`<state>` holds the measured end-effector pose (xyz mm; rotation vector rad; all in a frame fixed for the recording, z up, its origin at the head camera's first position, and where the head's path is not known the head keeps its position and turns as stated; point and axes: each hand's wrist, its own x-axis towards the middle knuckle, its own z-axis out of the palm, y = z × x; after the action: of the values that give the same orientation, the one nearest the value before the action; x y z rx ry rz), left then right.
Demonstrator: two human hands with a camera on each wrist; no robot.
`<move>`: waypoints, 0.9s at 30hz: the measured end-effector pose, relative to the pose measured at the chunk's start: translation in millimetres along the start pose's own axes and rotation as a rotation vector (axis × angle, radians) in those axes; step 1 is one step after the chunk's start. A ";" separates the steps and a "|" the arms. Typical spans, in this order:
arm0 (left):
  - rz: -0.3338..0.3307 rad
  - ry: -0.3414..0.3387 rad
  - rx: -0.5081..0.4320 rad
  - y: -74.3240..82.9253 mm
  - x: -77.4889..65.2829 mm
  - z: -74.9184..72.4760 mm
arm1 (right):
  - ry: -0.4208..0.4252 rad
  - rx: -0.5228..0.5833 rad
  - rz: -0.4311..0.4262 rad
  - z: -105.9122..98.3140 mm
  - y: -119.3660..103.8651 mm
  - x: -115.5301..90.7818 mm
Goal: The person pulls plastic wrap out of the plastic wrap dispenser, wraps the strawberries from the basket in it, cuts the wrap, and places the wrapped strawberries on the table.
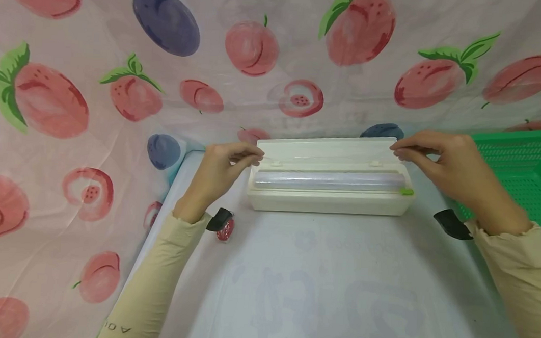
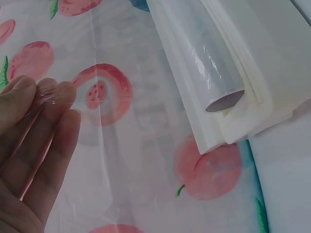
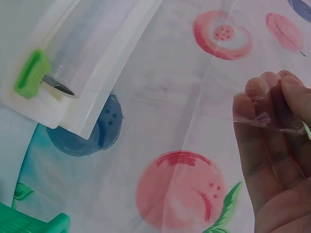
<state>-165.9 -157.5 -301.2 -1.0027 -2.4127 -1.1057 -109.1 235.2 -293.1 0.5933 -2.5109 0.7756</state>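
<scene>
A white cling film dispenser box [image 1: 328, 202] stands on the table with its lid [image 1: 299, 146] raised at the back. Inside lies a roll of cling film [image 1: 329, 181], and a green slide cutter [image 1: 407, 191] sits at the right end. My left hand [image 1: 224, 171] pinches one corner of a clear sheet of cling film [image 2: 48, 94] between thumb and fingers. On the other side my right hand [image 1: 445, 158] pinches the opposite corner of the film [image 3: 260, 119]. The transparent sheet spans between both hands, above the box; its edges are hard to see.
A green perforated basket [image 1: 519, 151] stands to the right, close to my right forearm. Left of the box, a small red wrapped item [image 1: 225, 230] lies near my left wrist. A fruit-printed sheet [image 1: 256, 97] hangs behind the white tabletop [image 1: 319, 284].
</scene>
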 end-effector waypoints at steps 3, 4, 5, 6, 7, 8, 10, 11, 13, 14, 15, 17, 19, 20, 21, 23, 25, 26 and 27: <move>0.008 0.009 -0.002 2.0 0.6 -2.1 | 0.004 0.017 0.001 -1.9 -0.4 0.5; 0.010 0.012 -0.003 2.6 1.0 -2.9 | 0.005 0.025 0.001 -2.6 -0.6 0.5; 0.011 0.015 -0.004 3.1 1.1 -3.7 | 0.007 0.029 0.000 -3.2 -0.9 0.7; 0.011 0.017 -0.007 3.3 1.3 -4.3 | 0.009 0.031 0.000 -3.9 -1.6 1.0; 0.012 0.020 -0.008 3.4 1.4 -4.9 | 0.011 0.032 0.001 -4.5 -1.9 1.1; 0.011 0.022 -0.011 3.8 1.5 -5.5 | 0.010 0.031 0.007 -5.1 -2.3 1.2; 0.009 0.026 -0.020 4.7 1.7 -6.6 | 0.012 0.033 0.018 -6.4 -3.3 1.5; 0.006 0.027 -0.023 5.6 1.6 -7.1 | 0.015 0.033 0.022 -6.9 -3.7 1.6; 0.006 0.031 -0.029 7.5 1.9 -8.3 | 0.024 0.038 0.028 -8.0 -4.0 1.8; 0.006 0.034 -0.034 8.8 2.2 -9.1 | 0.028 0.042 0.033 -8.6 -4.3 2.0; 0.007 0.038 -0.037 10.0 2.4 -9.8 | 0.035 0.046 0.032 -9.1 -4.6 2.4; 0.011 0.044 -0.039 12.1 2.8 -11.1 | 0.043 0.050 0.033 -10.2 -4.9 3.1; 0.015 0.054 -0.039 13.3 3.3 -12.1 | 0.045 0.057 0.035 -11.6 -5.7 4.1; 0.017 0.058 -0.046 13.7 3.4 -12.5 | 0.043 0.058 0.040 -12.3 -6.3 4.6; 0.021 0.063 -0.047 13.9 3.5 -12.9 | 0.043 0.063 0.040 -13.0 -6.9 5.3; 0.030 0.072 -0.054 14.1 3.9 -13.6 | 0.041 0.064 0.043 -14.5 -8.2 6.4; 0.041 0.083 -0.062 14.1 4.3 -14.2 | 0.040 0.069 0.044 -15.8 -9.8 7.3; 0.046 0.087 -0.067 14.2 4.5 -14.5 | 0.039 0.070 0.047 -16.4 -10.6 7.9; 0.049 0.092 -0.067 14.4 4.7 -14.9 | 0.040 0.076 0.049 -16.9 -11.3 8.3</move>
<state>-159.3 -159.9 -281.2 -1.0032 -2.2805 -1.1953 -105.2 234.7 -271.5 0.5376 -2.4768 0.8950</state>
